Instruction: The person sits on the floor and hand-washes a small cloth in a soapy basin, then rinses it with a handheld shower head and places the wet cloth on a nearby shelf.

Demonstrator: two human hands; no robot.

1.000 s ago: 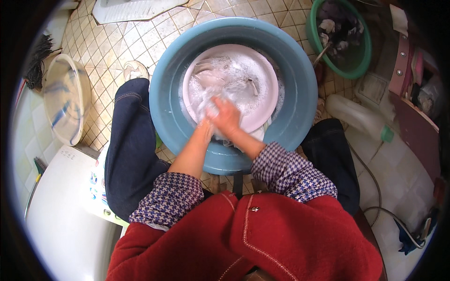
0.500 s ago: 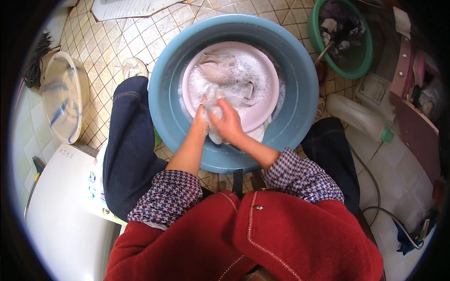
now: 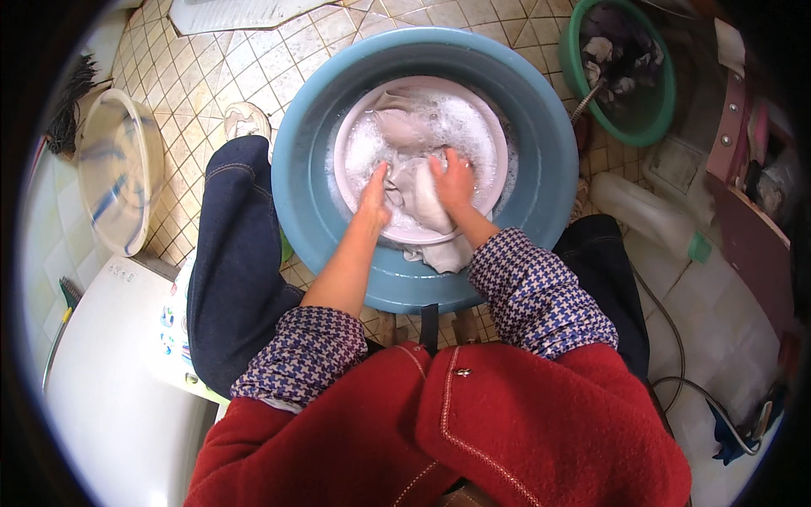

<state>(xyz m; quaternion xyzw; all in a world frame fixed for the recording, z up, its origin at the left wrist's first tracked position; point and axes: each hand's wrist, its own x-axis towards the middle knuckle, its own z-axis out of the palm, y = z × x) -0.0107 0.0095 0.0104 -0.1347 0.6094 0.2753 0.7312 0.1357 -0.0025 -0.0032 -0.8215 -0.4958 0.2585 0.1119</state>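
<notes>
A wet, pale cloth (image 3: pixel 416 193) lies bunched in the soapy water of a pink basin (image 3: pixel 343 150), which sits inside a large blue tub (image 3: pixel 297 160). My left hand (image 3: pixel 374 201) is at the cloth's left edge, fingers stretched forward and flat. On the cloth's right side rests my right hand (image 3: pixel 454 181), thumb and fingers spread apart. Behind them a pinkish piece of fabric (image 3: pixel 404 128) pokes out of the suds. More pale fabric (image 3: pixel 446 253) hangs over the near rim of the pink basin into the tub.
A green basin (image 3: pixel 621 131) with dark and light clothes stands at the far right. Closer on that side lies a translucent bottle (image 3: pixel 638 205) with a green cap, near a hose (image 3: pixel 676 338). An empty-looking beige basin (image 3: pixel 121 173) leans at the left, above a white surface (image 3: pixel 110 363).
My hands have moved apart from a tight squeeze around the cloth. The cloth now spreads between them, and my right hand has shifted right and farther forward.
</notes>
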